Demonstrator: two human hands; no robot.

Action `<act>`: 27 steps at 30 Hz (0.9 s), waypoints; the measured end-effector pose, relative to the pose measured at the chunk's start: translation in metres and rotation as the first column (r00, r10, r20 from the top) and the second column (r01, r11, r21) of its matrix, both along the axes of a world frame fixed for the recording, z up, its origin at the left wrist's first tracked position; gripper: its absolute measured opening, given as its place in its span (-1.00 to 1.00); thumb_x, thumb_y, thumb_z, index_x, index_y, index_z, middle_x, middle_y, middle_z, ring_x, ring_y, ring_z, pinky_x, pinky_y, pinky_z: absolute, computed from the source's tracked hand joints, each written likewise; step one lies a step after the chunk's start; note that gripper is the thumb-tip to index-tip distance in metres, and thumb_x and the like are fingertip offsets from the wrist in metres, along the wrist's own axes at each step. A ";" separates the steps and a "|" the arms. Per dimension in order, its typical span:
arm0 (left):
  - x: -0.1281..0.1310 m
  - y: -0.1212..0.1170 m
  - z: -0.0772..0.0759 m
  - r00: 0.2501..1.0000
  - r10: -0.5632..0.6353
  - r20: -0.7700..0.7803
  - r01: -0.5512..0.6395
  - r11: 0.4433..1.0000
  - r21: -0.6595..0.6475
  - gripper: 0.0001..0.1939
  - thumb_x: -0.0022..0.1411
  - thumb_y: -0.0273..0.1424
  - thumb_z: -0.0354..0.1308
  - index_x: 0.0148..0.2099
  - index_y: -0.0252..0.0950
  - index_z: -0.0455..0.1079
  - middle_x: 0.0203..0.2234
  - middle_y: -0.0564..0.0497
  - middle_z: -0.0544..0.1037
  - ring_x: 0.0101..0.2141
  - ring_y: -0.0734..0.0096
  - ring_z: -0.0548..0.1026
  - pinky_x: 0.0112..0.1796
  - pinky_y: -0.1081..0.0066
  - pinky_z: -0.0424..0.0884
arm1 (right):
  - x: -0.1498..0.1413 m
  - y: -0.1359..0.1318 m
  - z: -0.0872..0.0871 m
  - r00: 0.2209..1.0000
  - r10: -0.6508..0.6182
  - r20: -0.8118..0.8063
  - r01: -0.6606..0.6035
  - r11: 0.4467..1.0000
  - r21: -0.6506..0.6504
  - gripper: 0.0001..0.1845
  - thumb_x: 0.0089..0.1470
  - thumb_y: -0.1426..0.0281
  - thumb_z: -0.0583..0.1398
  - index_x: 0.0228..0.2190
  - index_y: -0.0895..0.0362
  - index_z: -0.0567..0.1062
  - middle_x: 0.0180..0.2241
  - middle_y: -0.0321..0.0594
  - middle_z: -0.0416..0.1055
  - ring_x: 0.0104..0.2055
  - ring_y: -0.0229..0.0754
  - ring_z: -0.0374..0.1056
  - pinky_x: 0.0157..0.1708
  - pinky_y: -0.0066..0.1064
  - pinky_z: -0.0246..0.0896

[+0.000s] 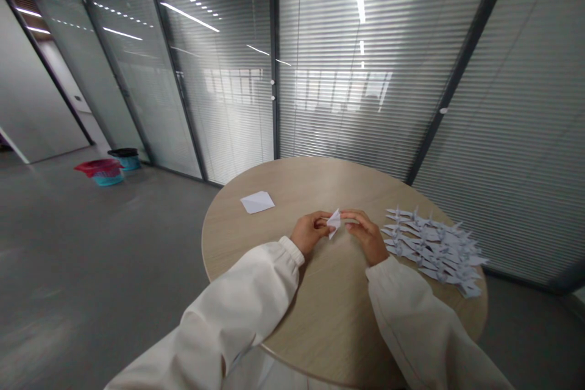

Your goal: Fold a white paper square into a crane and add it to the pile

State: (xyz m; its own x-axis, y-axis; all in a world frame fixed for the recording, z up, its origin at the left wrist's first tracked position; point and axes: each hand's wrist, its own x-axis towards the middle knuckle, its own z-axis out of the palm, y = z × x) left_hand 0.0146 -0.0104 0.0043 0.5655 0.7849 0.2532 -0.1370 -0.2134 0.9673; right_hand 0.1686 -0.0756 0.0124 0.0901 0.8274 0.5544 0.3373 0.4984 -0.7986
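Pinching folded white paper (334, 222) between left hand (309, 233) and right hand (363, 234) over round wooden counter (329, 317); origami cranes (432, 250) piled right, paper square (257, 202) left.

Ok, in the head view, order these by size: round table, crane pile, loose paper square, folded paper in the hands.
Round wooden table, pile of paper cranes, white paper square, folded paper. The folded paper is nearer the camera than the square, yet looks smaller.

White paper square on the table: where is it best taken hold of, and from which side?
Probably pinch its nearest corner: the white paper square lies flat on the wooden table, so a corner should lift most easily. Come from the side of the left hand, which is closer.
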 end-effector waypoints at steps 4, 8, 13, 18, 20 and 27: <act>0.000 0.000 0.001 1.000 -0.010 -0.013 0.010 1.000 0.004 -0.57 -0.12 -0.41 0.27 -0.14 -0.42 0.39 -0.51 -0.01 0.53 -0.50 0.49 0.45 -0.40 0.49 0.34 | 0.001 0.002 -0.003 0.999 0.043 0.031 -0.043 0.999 -0.021 -0.72 -0.10 0.45 0.08 -0.32 0.02 0.50 -0.14 -0.19 0.30 -0.03 -0.11 0.18 -0.09 -0.29 0.17; 0.000 -0.001 0.004 0.999 -0.017 0.051 0.021 0.997 -0.078 -0.54 -0.16 -0.40 0.30 -0.15 -0.45 0.38 -0.55 -0.01 0.52 -0.55 0.52 0.42 -0.42 0.50 0.34 | 0.003 0.006 -0.010 0.997 0.067 0.025 -0.066 0.997 -0.039 -0.65 -0.16 0.49 0.08 -0.29 0.00 0.50 -0.10 -0.21 0.29 -0.02 -0.11 0.18 -0.09 -0.28 0.17; -0.001 -0.001 0.007 0.991 -0.030 0.129 0.053 0.984 -0.172 -0.47 -0.23 -0.37 0.34 -0.14 -0.45 0.37 -0.52 -0.03 0.53 -0.52 0.49 0.45 -0.38 0.46 0.34 | 0.004 0.007 -0.012 0.994 0.108 0.031 -0.106 0.992 -0.063 -0.45 -0.28 0.58 0.02 -0.23 -0.06 0.48 -0.05 -0.27 0.25 0.03 -0.12 0.14 -0.04 -0.27 0.15; -0.004 -0.001 0.008 0.984 -0.065 0.163 0.099 0.972 -0.212 -0.41 -0.20 -0.38 0.33 -0.06 -0.44 0.32 -0.50 -0.06 0.54 -0.44 0.39 0.49 -0.33 0.41 0.35 | 0.007 0.006 -0.010 0.987 0.105 0.120 -0.099 0.994 -0.052 -0.36 -0.34 0.62 -0.02 -0.19 -0.06 0.47 -0.02 -0.30 0.24 0.07 -0.12 0.10 0.03 -0.25 0.08; -0.004 -0.002 0.010 0.979 -0.070 0.191 0.117 0.962 -0.245 -0.42 -0.17 -0.40 0.30 -0.05 -0.44 0.31 -0.48 -0.08 0.55 -0.40 0.35 0.50 -0.31 0.39 0.36 | 0.008 0.006 -0.011 0.985 0.082 0.153 -0.079 0.996 -0.029 -0.34 -0.35 0.63 -0.03 -0.19 -0.06 0.48 -0.02 -0.32 0.25 0.07 -0.12 0.10 0.07 -0.24 0.02; -0.004 -0.007 0.016 0.977 -0.020 0.212 0.093 0.937 -0.337 -0.53 -0.02 -0.26 0.21 -0.08 -0.43 0.33 -0.45 -0.11 0.54 -0.41 0.33 0.51 -0.38 0.39 0.38 | 0.011 0.006 -0.011 0.955 0.010 0.296 -0.033 0.997 0.072 -0.28 -0.36 0.69 -0.08 -0.20 -0.08 0.48 0.00 -0.37 0.24 0.07 -0.18 0.11 0.13 -0.21 -0.06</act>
